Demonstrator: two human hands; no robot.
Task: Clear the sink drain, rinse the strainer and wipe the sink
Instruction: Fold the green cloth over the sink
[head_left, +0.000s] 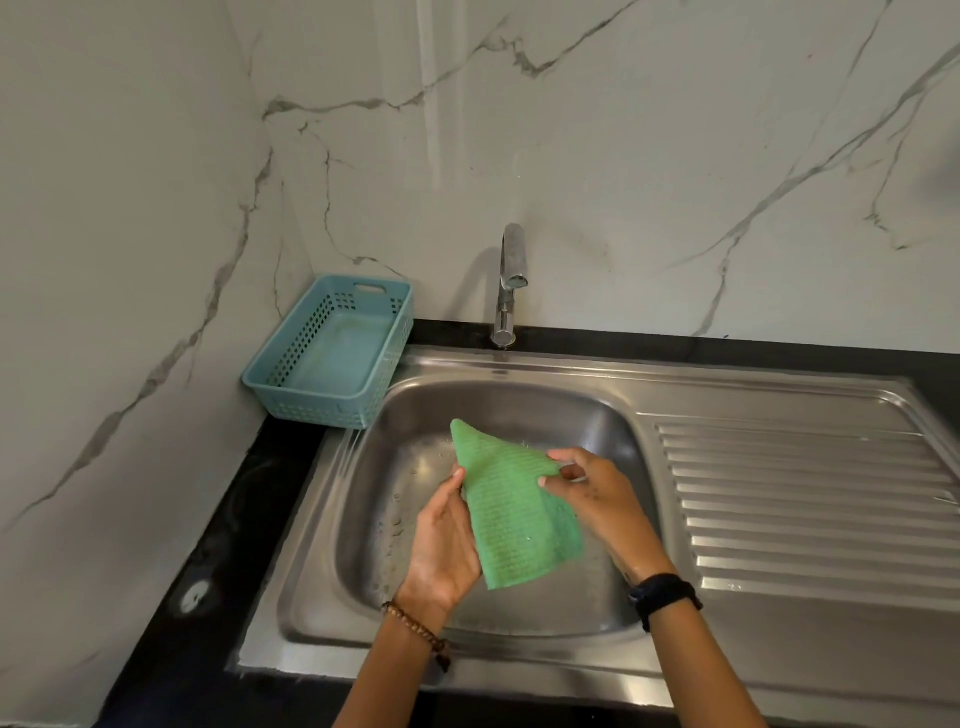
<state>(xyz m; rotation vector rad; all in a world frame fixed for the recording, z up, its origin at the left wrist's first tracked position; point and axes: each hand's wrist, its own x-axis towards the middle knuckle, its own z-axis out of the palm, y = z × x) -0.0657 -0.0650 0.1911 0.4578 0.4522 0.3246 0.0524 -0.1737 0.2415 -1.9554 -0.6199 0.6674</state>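
**Green cloth held over the steel sink, ready for wiping**

Green and waffle-textured, the cloth (511, 512) hangs between my two hands above the basin of the stainless steel sink (519, 410). My left hand (447, 540) grips its left edge, the cloth lying across my palm. My right hand (592, 491) pinches the right edge between thumb and fingertips. One corner of the cloth points up toward the tap (511, 280), which shows no running water.

Water droplets dot the basin floor on the left. The cloth and my hands hide the drain and strainer, so I cannot tell their state. A ribbed draining board (805, 499) lies to the right. A blue perforated basket (332, 353) sits on the black tabletop (249, 499) just beside the sink's back left corner.

I judge the step in hand to be readying the cloth for wiping. To do it well, I would fold it into a flat pad, press with the whole palm, and sweep from the walls down toward the drain, so the droplets gather instead of smearing
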